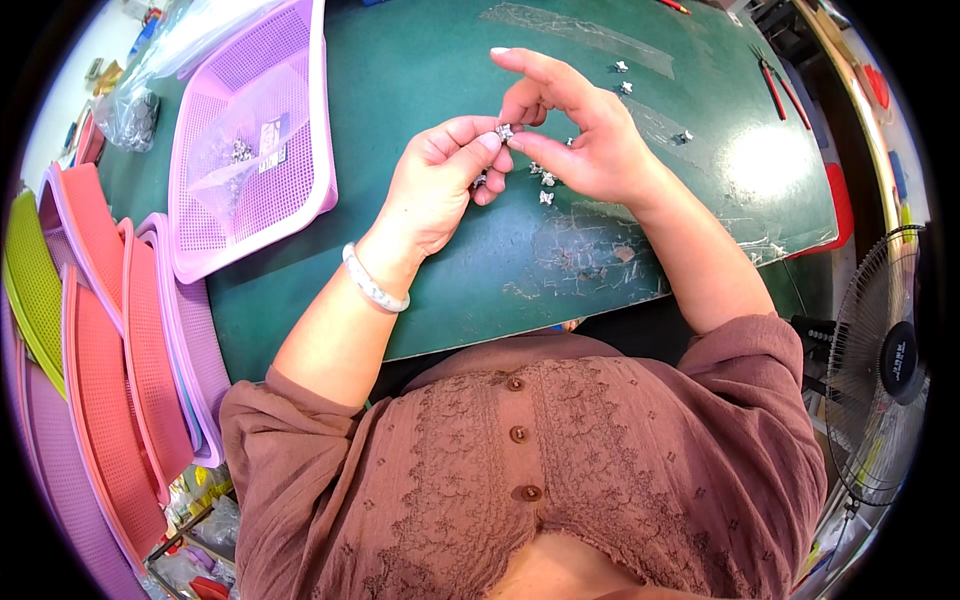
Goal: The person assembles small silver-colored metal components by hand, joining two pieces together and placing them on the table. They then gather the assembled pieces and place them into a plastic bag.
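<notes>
Both hands (520, 150) pinch one small metal piece (505, 131) above green table (420, 80) (lilac basket (250, 140) left).

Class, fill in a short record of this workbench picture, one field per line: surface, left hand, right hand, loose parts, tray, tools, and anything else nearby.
surface: green mat
left hand: pinches a small metal part; bracelet on wrist
right hand: fingertips on the same part
loose parts: small metal pieces on the mat under the hands
tray: purple mesh, holds a clear bag of parts
tools: red-handled pliers, far right
nearby: stacked trays at left, fan at right
</notes>
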Demonstrator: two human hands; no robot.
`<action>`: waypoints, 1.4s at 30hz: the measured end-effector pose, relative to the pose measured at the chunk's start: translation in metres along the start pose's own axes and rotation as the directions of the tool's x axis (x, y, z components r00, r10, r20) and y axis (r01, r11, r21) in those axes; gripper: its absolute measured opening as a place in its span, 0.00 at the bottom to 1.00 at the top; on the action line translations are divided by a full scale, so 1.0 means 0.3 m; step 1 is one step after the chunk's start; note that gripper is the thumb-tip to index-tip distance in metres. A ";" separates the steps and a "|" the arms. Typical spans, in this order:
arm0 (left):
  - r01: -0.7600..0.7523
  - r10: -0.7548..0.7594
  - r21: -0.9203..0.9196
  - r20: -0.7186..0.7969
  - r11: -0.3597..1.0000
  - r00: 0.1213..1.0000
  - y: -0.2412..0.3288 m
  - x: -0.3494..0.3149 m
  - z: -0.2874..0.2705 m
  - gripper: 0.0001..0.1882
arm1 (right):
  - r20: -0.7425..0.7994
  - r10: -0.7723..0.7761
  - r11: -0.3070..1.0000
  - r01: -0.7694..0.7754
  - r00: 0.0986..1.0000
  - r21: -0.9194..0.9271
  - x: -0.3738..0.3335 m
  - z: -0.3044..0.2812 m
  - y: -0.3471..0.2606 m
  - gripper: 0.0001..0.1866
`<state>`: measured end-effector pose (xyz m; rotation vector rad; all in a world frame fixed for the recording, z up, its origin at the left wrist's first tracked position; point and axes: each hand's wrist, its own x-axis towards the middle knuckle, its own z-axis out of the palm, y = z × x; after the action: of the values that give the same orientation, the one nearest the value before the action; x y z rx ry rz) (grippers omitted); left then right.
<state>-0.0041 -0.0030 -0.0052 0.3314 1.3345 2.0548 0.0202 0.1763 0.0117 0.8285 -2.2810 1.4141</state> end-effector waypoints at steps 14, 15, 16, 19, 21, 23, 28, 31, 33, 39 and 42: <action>-0.014 0.014 0.017 -0.006 1.000 1.000 0.004 0.002 0.005 0.07 | -0.050 -0.046 0.998 0.043 0.998 -0.054 0.008 0.006 -0.028 0.34; -0.021 0.021 0.023 -0.008 1.000 1.000 0.004 0.002 0.007 0.07 | -0.049 -0.047 0.998 0.044 0.998 -0.053 0.008 0.006 -0.028 0.34; -0.026 0.027 0.033 -0.012 0.999 1.000 0.004 0.002 0.007 0.07 | -0.049 -0.047 0.998 0.045 0.998 -0.052 0.008 0.006 -0.028 0.34; -0.036 0.038 0.057 -0.023 0.998 0.999 0.004 0.003 0.010 0.07 | -0.054 -0.045 0.998 0.042 0.998 -0.057 0.006 0.008 -0.018 0.34; -0.037 0.039 0.063 -0.028 0.997 0.999 0.005 0.004 0.010 0.07 | -0.042 -0.035 0.998 0.033 0.998 -0.051 0.006 0.007 -0.012 0.35; -0.037 0.038 0.053 -0.025 0.998 0.999 0.003 0.004 0.008 0.07 | -0.014 -0.019 0.999 0.018 1.000 -0.037 0.003 0.000 -0.007 0.35; -0.032 0.033 0.011 -0.030 0.999 0.999 0.003 0.001 0.006 0.08 | -0.008 -0.005 1.000 0.005 1.000 -0.017 0.002 -0.004 0.001 0.34; -0.031 0.031 -0.024 -0.024 0.999 0.999 0.006 0.001 0.007 0.09 | -0.001 0.002 1.000 -0.002 1.000 -0.013 0.000 -0.006 0.007 0.34; -0.025 0.024 -0.049 -0.027 0.998 0.999 0.004 0.003 0.005 0.09 | 0.002 0.005 1.000 -0.005 1.000 -0.006 0.000 -0.006 0.008 0.34; -0.014 0.014 -0.031 -0.020 0.999 1.000 0.003 0.002 0.003 0.10 | 0.005 0.006 1.000 -0.006 1.000 0.002 -0.001 -0.007 0.009 0.34; -0.011 0.009 -0.059 -0.031 0.998 0.999 0.004 0.003 0.005 0.08 | 0.004 0.009 1.000 -0.009 1.000 0.002 -0.001 -0.006 0.009 0.34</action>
<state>-0.0045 -0.0016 -0.0036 0.2818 1.2899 2.1107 0.0185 0.1791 0.0105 0.8233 -2.2900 1.4195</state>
